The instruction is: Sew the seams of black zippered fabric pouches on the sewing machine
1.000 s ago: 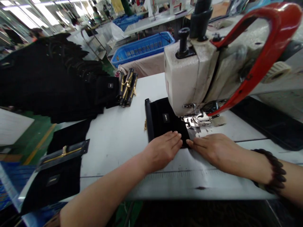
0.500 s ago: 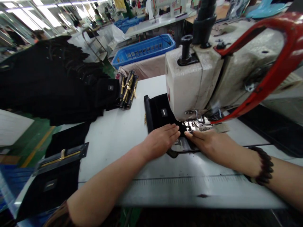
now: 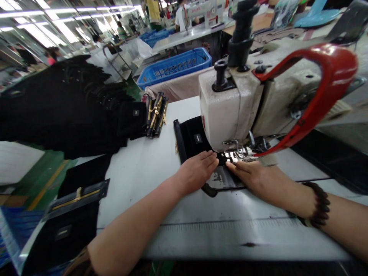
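Head view: we see the black cloth piece (image 3: 188, 128) lying on the white table (image 3: 138, 176), its inner edge by the bright presser foot (image 3: 234, 155) of the sewing machine (image 3: 222, 111). Our left hand (image 3: 198, 172) lies over its near part, fingers straight and close together, spread flat rather than closed around anything; we judge this presses the cloth smooth beside the foot. Our right hand (image 3: 257, 178) reaches in from the other side, fingers extended, tips just beside the foot; we cannot tell whether they pinch the cloth. The dark strip (image 3: 178, 140) along the cloth's outer edge lies away from the foot, probably so its bulk stays clear. Beyond it, bare tabletop runs left to the zippered strips (image 3: 156, 117) and the labelled black panel (image 3: 76, 218), giving us sliding room. To the right, the machine head and red guard (image 3: 343, 65) leave our right hand tighter space.
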### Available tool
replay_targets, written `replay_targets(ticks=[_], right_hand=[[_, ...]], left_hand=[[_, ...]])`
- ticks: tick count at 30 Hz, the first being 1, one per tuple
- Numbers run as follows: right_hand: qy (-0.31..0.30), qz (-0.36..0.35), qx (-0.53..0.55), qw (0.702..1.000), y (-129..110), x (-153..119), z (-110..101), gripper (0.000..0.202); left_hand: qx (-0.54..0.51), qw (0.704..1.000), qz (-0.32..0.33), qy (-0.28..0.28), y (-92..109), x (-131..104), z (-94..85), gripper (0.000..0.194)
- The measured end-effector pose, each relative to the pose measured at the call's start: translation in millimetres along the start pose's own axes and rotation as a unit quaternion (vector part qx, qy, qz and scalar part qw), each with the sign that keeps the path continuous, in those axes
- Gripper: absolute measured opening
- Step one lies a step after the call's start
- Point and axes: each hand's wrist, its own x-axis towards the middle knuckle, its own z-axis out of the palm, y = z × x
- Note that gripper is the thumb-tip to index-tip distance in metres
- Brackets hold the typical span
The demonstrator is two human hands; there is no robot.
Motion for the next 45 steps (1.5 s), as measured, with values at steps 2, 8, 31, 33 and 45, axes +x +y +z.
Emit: replay_targets(ticks=[2,8,31,33,45], right_hand=[[0.015,-0.001,0.001,1.0,0,0,-1,0.037],[0.032,-0.001,-0.002,0.999,-1,0,-2,0.035],[0.03,0.014,0.007,0.999,-1,2,-4,0.035],[0.033,0.016,0.008,0.999,-1,2,-5,0.035],[0.125,0.149,0.22,0.956,22,5,-10,0.024]], left_hand=[[0.001,1.0,-0.001,0.003,-1,0,-0.4,0.026],[0.015,0.999,-0.024,-0.028,-2,5,-3.9,0.027],[0.002,0.996,-0.072,-0.058,1,14,-10.8,0.026],[0.006,0.996,-0.072,-0.059,1,14,-11.0,0.025],[-0.002,0.996,-0.074,-0.045,0,15,-12.9,0.025]])
